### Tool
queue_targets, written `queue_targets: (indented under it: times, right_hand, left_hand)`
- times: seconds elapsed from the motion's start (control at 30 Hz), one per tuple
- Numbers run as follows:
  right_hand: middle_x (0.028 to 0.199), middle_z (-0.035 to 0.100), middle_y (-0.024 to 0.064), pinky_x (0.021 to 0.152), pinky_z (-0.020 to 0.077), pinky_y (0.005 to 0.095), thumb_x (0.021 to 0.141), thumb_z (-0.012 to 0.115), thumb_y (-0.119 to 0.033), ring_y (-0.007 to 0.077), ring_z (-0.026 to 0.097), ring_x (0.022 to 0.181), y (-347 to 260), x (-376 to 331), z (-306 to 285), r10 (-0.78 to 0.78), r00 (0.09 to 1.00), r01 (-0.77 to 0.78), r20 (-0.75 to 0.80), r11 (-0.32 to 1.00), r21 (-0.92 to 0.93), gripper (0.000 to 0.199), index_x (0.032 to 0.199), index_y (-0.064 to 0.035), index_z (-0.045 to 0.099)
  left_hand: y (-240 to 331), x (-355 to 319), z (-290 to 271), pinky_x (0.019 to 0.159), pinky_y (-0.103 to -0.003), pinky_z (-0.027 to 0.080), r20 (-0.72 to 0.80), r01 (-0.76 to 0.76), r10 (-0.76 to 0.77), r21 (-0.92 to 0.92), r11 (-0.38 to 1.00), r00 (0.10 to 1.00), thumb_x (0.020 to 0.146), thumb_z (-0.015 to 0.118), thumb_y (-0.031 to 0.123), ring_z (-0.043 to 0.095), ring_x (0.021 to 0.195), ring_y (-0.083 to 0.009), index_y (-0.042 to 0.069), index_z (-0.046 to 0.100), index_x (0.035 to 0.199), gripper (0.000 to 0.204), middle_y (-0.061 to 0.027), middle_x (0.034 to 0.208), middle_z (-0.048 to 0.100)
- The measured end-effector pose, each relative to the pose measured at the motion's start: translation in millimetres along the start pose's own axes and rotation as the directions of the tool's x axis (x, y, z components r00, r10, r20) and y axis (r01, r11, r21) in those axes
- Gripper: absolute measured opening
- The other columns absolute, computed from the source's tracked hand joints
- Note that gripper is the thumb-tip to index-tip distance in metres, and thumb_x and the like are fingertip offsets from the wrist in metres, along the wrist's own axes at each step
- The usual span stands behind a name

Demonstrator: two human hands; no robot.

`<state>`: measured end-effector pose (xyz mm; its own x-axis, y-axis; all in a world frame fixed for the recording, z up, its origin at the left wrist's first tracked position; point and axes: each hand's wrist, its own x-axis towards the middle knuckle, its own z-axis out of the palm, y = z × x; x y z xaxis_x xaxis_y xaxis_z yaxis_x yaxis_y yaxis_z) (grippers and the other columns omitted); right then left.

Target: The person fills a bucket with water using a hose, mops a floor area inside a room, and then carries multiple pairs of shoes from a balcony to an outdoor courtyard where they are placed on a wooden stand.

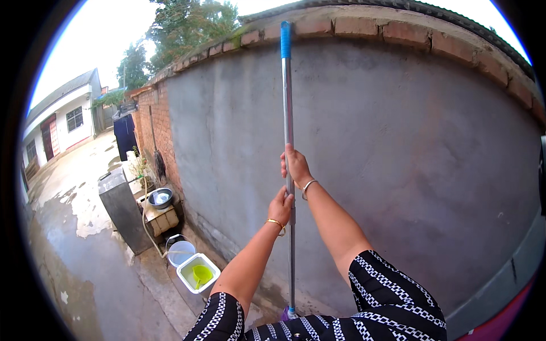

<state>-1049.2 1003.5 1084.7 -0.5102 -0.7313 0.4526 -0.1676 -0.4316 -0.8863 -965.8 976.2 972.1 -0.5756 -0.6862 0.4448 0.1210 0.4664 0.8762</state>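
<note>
both hands grip the metal pole upright — left hand below, right hand above. stacked for control, beside the grey wall.

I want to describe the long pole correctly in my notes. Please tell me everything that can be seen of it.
The pole is a thin, shiny tube that looks like metal, with a blue cap at its top. It stands almost upright before the grey plastered wall. Both hands grip it mid-length: the right hand higher, the left hand just below. Near the bottom a pale joint and something purple show; the rest of the lower end is hidden.
</note>
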Motion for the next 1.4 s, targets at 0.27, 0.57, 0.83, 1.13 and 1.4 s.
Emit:
queue_targets:
  times: [0.27, 0.57, 0.83, 1.13, 1.4]
  right_hand:
    - [0.057, 0.044, 0.0005, 0.040, 0.0395, 0.0242, 0.087, 0.042, -0.053, 0.0102, 0.043, 0.042, -3.2, -7.0, 2.3, 0.003, 1.000, -0.003, -0.028, 1.000, 0.018, 0.049, 0.078, -0.0055, 0.045]
    - [0.058, 0.051, 0.0035, 0.049, 0.0442, 0.0258, 0.088, 0.041, -0.052, 0.0123, 0.052, 0.047, 36.5, 2.0, 9.6, -0.041, 0.979, 0.008, -0.198, 0.986, -0.166, 0.051, 0.081, -0.0029, 0.052]
    - [0.107, 0.055, 0.0118, 0.082, 0.0447, 0.0266, 0.087, 0.046, -0.006, 0.0175, 0.055, 0.099, 146.6, -189.9, 81.6, 0.074, 0.997, -0.080, -0.034, 0.968, -0.239, 0.025, 0.109, 0.0046, 0.050]
    - [0.084, 0.063, 0.0050, 0.071, 0.0466, 0.0232, 0.084, 0.051, -0.009, 0.0113, 0.061, 0.077, 235.2, -395.2, 351.4, 0.537, 0.648, -0.447, 0.539, 0.842, -0.301, 0.016, 0.092, 0.0017, 0.060]
    - [0.086, 0.063, 0.0058, 0.070, 0.0477, 0.0233, 0.086, 0.050, -0.010, 0.0119, 0.061, 0.078, 246.7, -385.2, 484.3, 0.535, 0.621, -0.433, 0.572, 0.843, -0.319, 0.017, 0.094, 0.0017, 0.060]
  left_hand:
    - [-0.8, -4.2, -4.8, 0.068, -0.024, 0.045, 0.036, -0.039, 0.039, 0.006, 0.999, 0.999, 0.087, 0.054, 0.019, 0.056, 0.075, -0.0079, 0.008, 0.042, 0.128, 0.044, -0.0032, 0.082, 0.062]
    - [-27.9, -47.5, -33.6, 0.081, -0.027, 0.046, 0.052, 0.026, -0.031, 0.095, 0.995, 0.998, 0.086, 0.055, 0.019, 0.058, 0.095, -0.0141, 0.008, 0.044, 0.127, 0.043, -0.0095, 0.104, 0.061]
    - [-111.5, -277.2, -244.8, 0.084, -0.026, 0.044, 0.200, 0.484, -0.462, -0.080, 0.871, 0.864, 0.087, 0.052, 0.011, 0.058, 0.094, -0.0125, -0.001, 0.053, 0.113, 0.028, -0.0084, 0.103, 0.061]
    - [-114.5, -482.4, -492.5, 0.084, -0.026, 0.043, -0.312, 0.684, -0.732, -0.266, 0.679, 0.605, 0.088, 0.051, 0.018, 0.058, 0.096, -0.0138, 0.004, 0.053, 0.114, 0.030, -0.0069, 0.105, 0.060]
    - [-136.6, -523.0, -623.3, 0.082, -0.026, 0.045, -0.468, 0.628, -0.722, -0.372, 0.684, 0.509, 0.089, 0.049, 0.017, 0.059, 0.097, -0.0158, 0.004, 0.054, 0.113, 0.028, -0.0086, 0.105, 0.060]
